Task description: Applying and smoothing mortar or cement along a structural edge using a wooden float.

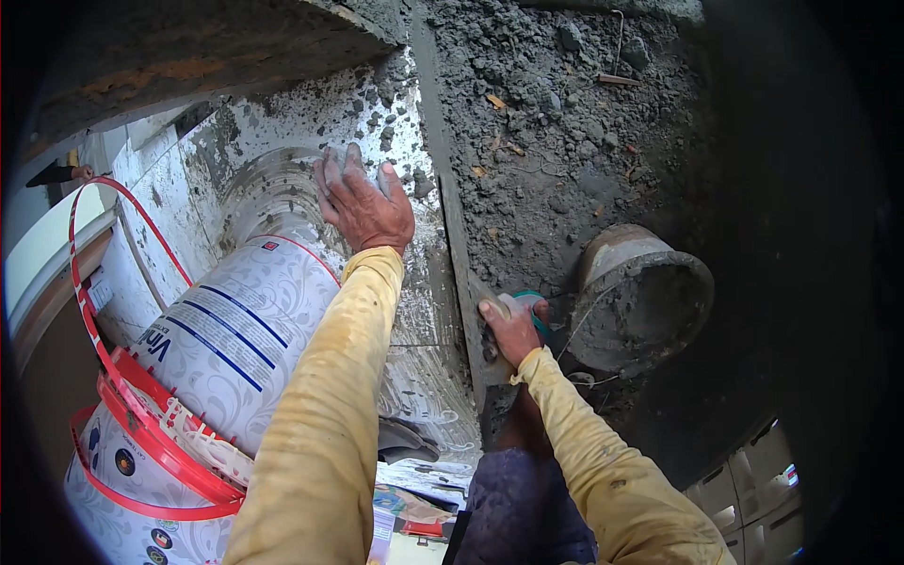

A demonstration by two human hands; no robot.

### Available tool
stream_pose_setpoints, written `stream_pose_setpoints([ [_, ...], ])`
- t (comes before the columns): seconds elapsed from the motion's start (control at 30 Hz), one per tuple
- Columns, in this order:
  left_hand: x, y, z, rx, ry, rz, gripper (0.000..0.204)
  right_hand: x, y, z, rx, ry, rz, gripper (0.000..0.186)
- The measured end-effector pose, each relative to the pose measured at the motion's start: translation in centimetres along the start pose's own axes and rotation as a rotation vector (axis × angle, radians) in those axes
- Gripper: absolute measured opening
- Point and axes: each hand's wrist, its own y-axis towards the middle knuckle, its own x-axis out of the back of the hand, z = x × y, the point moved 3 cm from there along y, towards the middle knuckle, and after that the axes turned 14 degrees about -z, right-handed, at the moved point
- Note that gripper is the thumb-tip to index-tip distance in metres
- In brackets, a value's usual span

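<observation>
With left hand [368, 209], spreads fingers wide over white board [414, 294], gripping nothing; with right hand [513, 331], apparently closes fingers around green-edged tool [540, 323], at grey strip [455, 245]. Seems only partly done: shows smears [268, 184] and clumps [421, 185] on board, leaves loose grey mix [574, 151] near bucket [612, 251].

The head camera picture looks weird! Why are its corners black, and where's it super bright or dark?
Head view: black corners, because the wide fisheye lens makes a roundish picture; head view: bright glare on the white board around the left hand; head view: deep darkness to the right of the mortar bucket, hiding details.
</observation>
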Motion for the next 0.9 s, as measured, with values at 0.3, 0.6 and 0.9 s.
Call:
stream_pose_setpoints([
  [0.3, -0.6, -0.3, -0.2, -0.002, 0.002, -0.005, 0.052, -0.8, 8.1, -2.2, -0.167, 0.21, -0.179, 0.055],
  [0.6, -0.7, -0.2, -0.9, -0.006, -0.012, 0.003, 0.054, -2.1, 16.8, -1.8, -0.08, 0.195, -0.129, 0.071],
  [0.9, -0.5, 0.0, -0.4, -0.026, 0.002, -0.006, 0.056, 0.4, 18.5, 7.0, 0.01, 0.104, -0.095, 0.069],
])
